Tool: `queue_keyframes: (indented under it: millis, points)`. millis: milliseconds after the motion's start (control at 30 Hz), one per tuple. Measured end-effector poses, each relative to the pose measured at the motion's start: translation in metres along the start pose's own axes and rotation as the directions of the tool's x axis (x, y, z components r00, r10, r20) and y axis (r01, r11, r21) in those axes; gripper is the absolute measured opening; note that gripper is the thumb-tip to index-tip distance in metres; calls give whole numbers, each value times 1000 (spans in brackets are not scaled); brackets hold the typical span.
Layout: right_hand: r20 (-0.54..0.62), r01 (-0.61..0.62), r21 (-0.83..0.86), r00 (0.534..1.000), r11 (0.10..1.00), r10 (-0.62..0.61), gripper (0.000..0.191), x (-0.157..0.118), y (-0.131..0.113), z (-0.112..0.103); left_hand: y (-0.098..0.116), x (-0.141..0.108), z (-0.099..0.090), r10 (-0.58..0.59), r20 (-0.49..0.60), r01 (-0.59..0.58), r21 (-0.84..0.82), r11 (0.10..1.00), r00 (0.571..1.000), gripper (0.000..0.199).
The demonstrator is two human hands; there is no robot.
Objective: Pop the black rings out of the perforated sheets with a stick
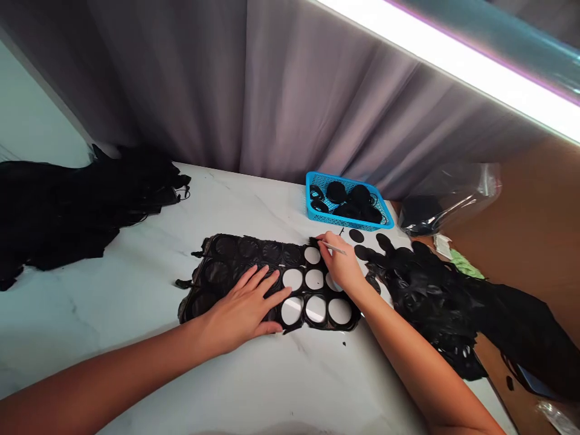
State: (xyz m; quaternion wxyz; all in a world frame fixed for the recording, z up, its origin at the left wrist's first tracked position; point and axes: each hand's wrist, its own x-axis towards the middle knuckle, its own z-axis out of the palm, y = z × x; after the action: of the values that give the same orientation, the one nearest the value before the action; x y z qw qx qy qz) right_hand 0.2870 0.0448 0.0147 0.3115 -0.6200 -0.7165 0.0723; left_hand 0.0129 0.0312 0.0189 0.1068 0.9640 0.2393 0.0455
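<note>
Grey curtains (281,121) hang behind a white, marbled counter (90,344), under a bright light strip (453,54). From my remote seat I see, far left, a heap of thin black material (67,205). Mid-counter, the left hand (244,311) lies across a black sheet (249,249), fingers spread; black circles fill the sheet's left part, white ones, seemingly gaps, its right. At the sheet's upper right, the right hand (342,260) has its fingers pinching a thin pale stick (334,248); I cannot make out its working end. Beyond stands a blue basket (351,224) holding round black things (336,191). Further right lie loose black discs (356,235), a big black pile (417,296) and a clear bag (466,187). I judge that too light a left hand could let the sheet slide, and a hard push of the stick could tear its narrow strips. A stray swing of the right hand could scatter the discs.
</note>
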Motion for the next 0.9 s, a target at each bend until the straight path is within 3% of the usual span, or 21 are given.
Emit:
queue_keyframes:
  millis: [167,400,700,800,900]
  points:
    - [205,36,309,973,950,-103,14,4,-15,14,-15,25,5,-23,-102,30,69,997,994,63]
    - [342,-61,476,932,877,-120,19,9,-9,15,-23,26,19,-110,-50,112,37,993,993,65]
    - [331,-29,450,934,892,-137,19,11,-10,15,-18,25,16,-161,-39,161,9,987,986,61]
    - [306,81,371,930,925,-203,16,6,-16,15,-17,26,14,-163,-21,163,16,987,986,62]
    - [290,229,187,916,955,-276,11,-3,-25,19,-17,26,14,-163,-10,163,25,986,987,62]
